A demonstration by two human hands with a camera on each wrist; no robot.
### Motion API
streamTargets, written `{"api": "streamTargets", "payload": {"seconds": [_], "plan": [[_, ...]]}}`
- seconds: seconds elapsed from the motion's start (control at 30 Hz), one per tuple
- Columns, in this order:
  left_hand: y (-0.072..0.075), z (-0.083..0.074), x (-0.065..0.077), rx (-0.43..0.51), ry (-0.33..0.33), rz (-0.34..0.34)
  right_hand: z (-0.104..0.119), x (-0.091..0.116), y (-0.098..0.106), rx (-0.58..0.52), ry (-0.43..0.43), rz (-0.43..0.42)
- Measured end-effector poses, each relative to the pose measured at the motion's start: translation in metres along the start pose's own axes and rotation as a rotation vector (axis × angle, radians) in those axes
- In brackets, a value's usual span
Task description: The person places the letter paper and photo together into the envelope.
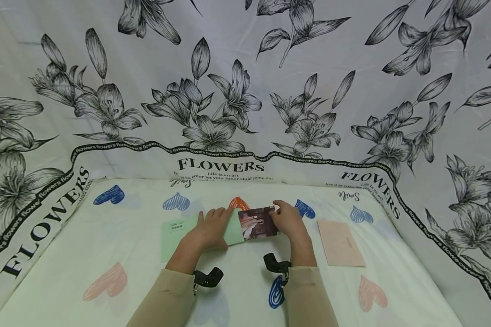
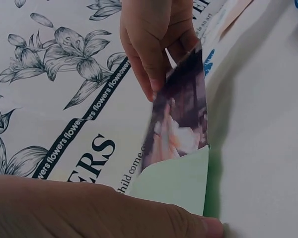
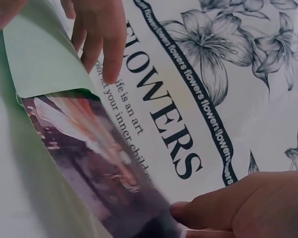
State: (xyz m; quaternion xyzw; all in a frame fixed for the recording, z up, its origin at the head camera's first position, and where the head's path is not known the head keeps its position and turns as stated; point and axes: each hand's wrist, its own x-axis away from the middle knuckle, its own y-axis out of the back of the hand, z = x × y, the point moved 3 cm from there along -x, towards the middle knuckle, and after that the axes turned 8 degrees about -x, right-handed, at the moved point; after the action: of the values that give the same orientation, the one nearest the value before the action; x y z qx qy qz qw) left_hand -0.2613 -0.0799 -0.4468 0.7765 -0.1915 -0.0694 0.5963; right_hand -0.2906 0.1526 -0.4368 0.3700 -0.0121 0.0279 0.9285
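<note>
A light green envelope (image 1: pixel 172 243) lies across the middle of the bed-like surface, with a small printed box at its upper left. My left hand (image 1: pixel 212 227) spans it and grips it, thumb at the near edge and fingers at the far edge. Out of the envelope's right end sticks a dark photo (image 1: pixel 258 223) with a pale, pinkish figure on it. My right hand (image 1: pixel 288 220) pinches the photo's outer end between thumb and fingers. In the right wrist view the envelope's mouth (image 3: pixel 54 93) bows open around the photo (image 3: pixel 89 144); the part inside is hidden.
A pink envelope (image 1: pixel 341 243) lies flat to the right of my right hand. The white cloth (image 1: pixel 143 290) bears printed hearts. Behind it rises a white flower-printed curtain (image 1: pixel 266 109). Each wrist wears a black camera mount (image 1: pixel 208 277).
</note>
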Motion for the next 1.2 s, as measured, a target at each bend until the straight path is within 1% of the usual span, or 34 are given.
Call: {"api": "streamTargets", "payload": {"seconds": [0.13, 0.2, 0.33, 0.4, 0.5, 0.6, 0.7, 0.8, 0.93, 1.0, 1.13, 1.2], "plan": [[-0.001, 0.002, 0.000, -0.013, 0.004, 0.014, -0.001, 0.002, -0.004, -0.042, -0.050, 0.058], [-0.003, 0.003, 0.000, -0.012, 0.001, 0.022, -0.002, 0.003, -0.005, -0.037, -0.073, 0.076], [-0.008, 0.003, 0.001, -0.008, -0.004, 0.037, -0.004, 0.006, -0.002, 0.058, -0.097, 0.086], [-0.008, 0.003, 0.002, -0.002, -0.006, 0.039, -0.005, 0.007, -0.001, 0.103, -0.106, 0.105], [-0.007, 0.003, 0.002, 0.007, -0.006, 0.038, -0.004, 0.008, 0.000, 0.124, -0.110, 0.142], [-0.006, 0.004, 0.003, 0.009, -0.003, 0.038, -0.001, 0.008, -0.003, 0.121, -0.120, 0.171], [-0.005, 0.005, 0.003, 0.022, -0.002, 0.041, 0.002, 0.007, -0.008, 0.116, -0.131, 0.177], [-0.005, 0.004, 0.003, 0.043, -0.006, 0.044, 0.006, 0.007, -0.015, 0.109, -0.125, 0.180], [-0.006, 0.005, 0.004, 0.049, -0.009, 0.041, 0.010, 0.009, -0.020, 0.102, -0.118, 0.189], [-0.006, 0.005, 0.006, 0.050, -0.011, 0.040, 0.010, 0.012, -0.018, 0.112, -0.122, 0.197], [-0.007, 0.006, 0.006, 0.059, -0.010, 0.037, 0.006, 0.017, -0.004, 0.182, -0.112, 0.192], [-0.008, 0.007, 0.006, 0.059, -0.008, 0.039, 0.002, 0.019, 0.001, 0.197, -0.125, 0.189]]}}
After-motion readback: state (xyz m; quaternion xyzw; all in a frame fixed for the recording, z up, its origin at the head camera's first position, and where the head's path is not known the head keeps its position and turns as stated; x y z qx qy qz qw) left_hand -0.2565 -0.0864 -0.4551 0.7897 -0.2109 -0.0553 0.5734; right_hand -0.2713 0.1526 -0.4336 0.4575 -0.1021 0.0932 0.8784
